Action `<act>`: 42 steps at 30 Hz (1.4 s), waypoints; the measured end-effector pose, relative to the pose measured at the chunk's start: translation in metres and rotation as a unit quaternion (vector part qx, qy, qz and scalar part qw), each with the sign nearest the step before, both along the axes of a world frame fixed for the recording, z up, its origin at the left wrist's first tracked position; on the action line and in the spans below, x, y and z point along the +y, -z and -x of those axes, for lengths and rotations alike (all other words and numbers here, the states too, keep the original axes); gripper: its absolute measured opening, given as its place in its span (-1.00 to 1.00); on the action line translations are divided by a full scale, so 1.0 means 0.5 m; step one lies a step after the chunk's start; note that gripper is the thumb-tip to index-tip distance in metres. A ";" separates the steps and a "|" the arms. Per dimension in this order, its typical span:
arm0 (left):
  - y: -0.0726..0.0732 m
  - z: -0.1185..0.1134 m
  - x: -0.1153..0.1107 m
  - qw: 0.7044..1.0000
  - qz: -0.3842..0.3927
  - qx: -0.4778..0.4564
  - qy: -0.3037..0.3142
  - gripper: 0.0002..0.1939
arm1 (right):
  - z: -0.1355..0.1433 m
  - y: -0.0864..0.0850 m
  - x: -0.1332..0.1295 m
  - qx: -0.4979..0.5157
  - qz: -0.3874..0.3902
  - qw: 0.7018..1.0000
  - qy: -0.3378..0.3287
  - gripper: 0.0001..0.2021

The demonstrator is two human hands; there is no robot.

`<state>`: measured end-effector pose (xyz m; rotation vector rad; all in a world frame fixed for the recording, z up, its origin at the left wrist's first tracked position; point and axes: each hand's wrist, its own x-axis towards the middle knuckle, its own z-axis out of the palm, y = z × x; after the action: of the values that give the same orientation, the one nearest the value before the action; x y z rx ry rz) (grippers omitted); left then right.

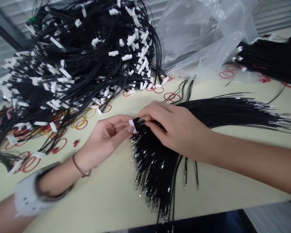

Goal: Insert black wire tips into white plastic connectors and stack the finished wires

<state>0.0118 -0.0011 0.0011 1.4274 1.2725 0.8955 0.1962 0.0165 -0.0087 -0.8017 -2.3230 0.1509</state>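
Between the thumb and fingers of my left hand [111, 134] is a small white connector housing [133, 125]. Short black wires run from the housing toward my right hand [174, 126], whose thumb and fingertips pinch a thin black wire [141, 120] close beside it. Its exact tip is hidden by the fingers. Under my right hand lies a thick bundle of black wires [157, 168] with shiny metal terminals fanned toward the table's front. The same bundle bends away to the right, where its other ends [264, 113] spread out.
A large heap of black cables with white connectors [94, 55] covers the back left. Red rubber bands [30, 161] and yellow ones [81, 122] lie around it on the pale table [99, 200]. A clear plastic bag [203, 35] and another black cable bundle [276, 61] are at back right.
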 end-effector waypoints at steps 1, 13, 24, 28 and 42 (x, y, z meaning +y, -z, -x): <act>0.001 0.001 0.003 1.000 0.004 -0.002 -0.011 -0.86 | -0.005 -0.008 -0.001 -0.023 -0.029 0.999 0.008 -0.81; -0.002 0.016 0.012 0.998 0.039 -0.051 -0.019 -0.87 | -0.036 -0.025 0.004 -0.163 0.106 0.972 -0.130 -0.88; -0.001 0.021 0.014 0.997 0.053 -0.063 -0.002 -0.88 | -0.036 -0.020 0.029 -0.047 0.153 0.987 -0.031 -0.89; -0.005 0.017 0.012 0.997 0.056 -0.049 -0.015 -0.88 | -0.028 -0.021 0.019 -0.032 0.145 0.989 -0.016 -0.89; -0.001 0.015 0.011 0.998 0.035 -0.042 -0.025 -0.89 | -0.035 -0.016 0.023 -0.091 0.131 0.987 -0.002 -0.84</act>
<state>0.0043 0.0043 0.0014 1.2953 1.2697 0.9270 0.2136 0.0282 -0.0008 -0.9757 -2.5089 0.4075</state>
